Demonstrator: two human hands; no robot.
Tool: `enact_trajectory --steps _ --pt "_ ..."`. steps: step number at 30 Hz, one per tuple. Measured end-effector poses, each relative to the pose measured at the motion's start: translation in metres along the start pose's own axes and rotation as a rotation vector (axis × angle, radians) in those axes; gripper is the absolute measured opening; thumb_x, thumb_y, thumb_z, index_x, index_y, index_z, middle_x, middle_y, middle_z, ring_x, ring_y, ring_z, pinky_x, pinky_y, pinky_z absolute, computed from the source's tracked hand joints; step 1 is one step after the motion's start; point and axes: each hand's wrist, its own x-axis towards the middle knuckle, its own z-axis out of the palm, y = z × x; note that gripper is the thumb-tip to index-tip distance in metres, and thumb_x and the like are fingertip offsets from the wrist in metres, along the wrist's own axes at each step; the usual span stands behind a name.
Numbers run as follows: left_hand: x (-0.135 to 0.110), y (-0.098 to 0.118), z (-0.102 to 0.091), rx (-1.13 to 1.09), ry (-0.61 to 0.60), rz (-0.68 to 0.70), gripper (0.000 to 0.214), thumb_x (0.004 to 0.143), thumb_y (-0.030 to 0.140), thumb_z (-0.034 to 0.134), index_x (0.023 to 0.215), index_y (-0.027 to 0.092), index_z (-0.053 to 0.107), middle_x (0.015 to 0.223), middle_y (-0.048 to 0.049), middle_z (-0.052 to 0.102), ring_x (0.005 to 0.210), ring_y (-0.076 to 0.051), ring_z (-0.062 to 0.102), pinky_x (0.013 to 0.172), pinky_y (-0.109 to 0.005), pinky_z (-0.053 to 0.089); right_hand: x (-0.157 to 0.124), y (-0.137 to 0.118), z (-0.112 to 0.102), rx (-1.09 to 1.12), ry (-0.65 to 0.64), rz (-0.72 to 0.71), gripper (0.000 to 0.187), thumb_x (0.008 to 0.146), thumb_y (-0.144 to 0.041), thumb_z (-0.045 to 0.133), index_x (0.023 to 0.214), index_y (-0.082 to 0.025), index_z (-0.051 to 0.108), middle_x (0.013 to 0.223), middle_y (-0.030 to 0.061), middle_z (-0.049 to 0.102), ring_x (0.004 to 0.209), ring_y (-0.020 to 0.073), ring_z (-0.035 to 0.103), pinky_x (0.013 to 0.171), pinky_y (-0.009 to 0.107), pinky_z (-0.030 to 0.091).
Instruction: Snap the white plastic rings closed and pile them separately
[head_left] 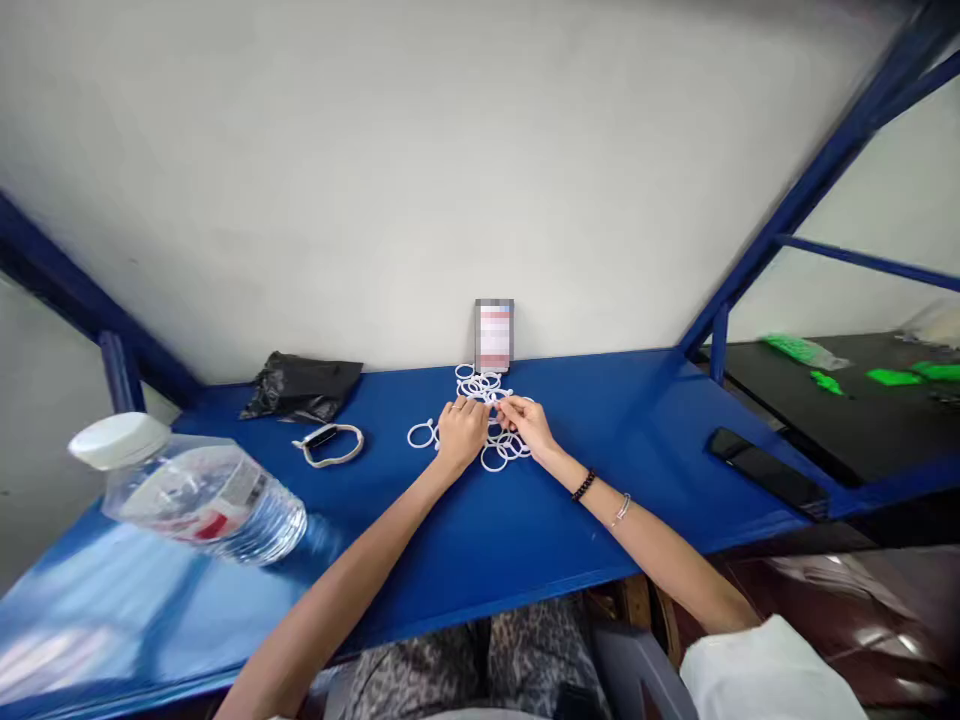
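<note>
Right hand (527, 422): thumb and fingertips pinched together, seemingly on white ring (493, 402). Left hand (463, 431) just beside, fingers curled; grip hidden, cannot tell. Other white rings (513, 446) loose around hands on blue tabletop (465, 550). Handling looks under way; finished, unfinished rings indistinguishable. Phone (494, 335) behind, upright.

no readable text, bottle label (225, 507) illegible, screen (495, 336) pixelated
</note>
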Motion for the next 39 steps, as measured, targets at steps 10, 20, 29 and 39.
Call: enact_trajectory --steps 10,20,29,39 --pt "-0.002 -0.008 0.01 -0.19 0.068 -0.059 0.026 0.097 0.028 0.048 0.079 0.018 0.065 0.077 -0.0053 0.069 0.076 -0.019 0.06 0.069 -0.03 0.04 -0.006 -0.007 -0.003 0.032 -0.001 0.022 0.035 0.07 -0.05 0.074 0.081 -0.017 0.071 0.071 0.0025 0.068 0.059 0.0115 0.058 0.057 0.025 0.047" --pt "-0.004 -0.01 0.009 -0.308 0.158 0.001 0.023 0.097 0.029 0.048 0.111 0.018 0.063 0.099 -0.0084 0.07 0.092 -0.022 0.063 0.076 -0.032 0.05 -0.005 0.001 -0.005 -0.073 0.002 -0.112 0.032 0.072 -0.048 0.073 0.082 -0.018 0.071 0.085 0.006 0.07 0.072 0.0172 0.066 0.07 0.031 0.056" --pt "-0.003 -0.009 0.001 -0.398 0.202 0.02 0.018 0.096 0.026 0.048 0.097 0.018 0.063 0.093 -0.0062 0.069 0.087 -0.019 0.063 0.077 -0.031 0.05 -0.011 -0.006 -0.005 -0.358 0.064 -0.39 0.021 0.085 -0.038 0.064 0.081 -0.019 0.071 0.088 0.0058 0.066 0.073 0.0155 0.062 0.063 0.027 0.05" --pt "-0.004 -0.01 0.004 -0.463 0.186 0.015 0.019 0.096 0.03 0.047 0.086 0.019 0.059 0.084 -0.0049 0.066 0.082 -0.017 0.06 0.073 -0.029 0.048 -0.017 -0.014 0.0 -0.544 -0.01 -0.486 0.021 0.091 -0.033 0.056 0.091 -0.019 0.072 0.088 0.0079 0.068 0.077 0.0178 0.062 0.062 0.028 0.052"
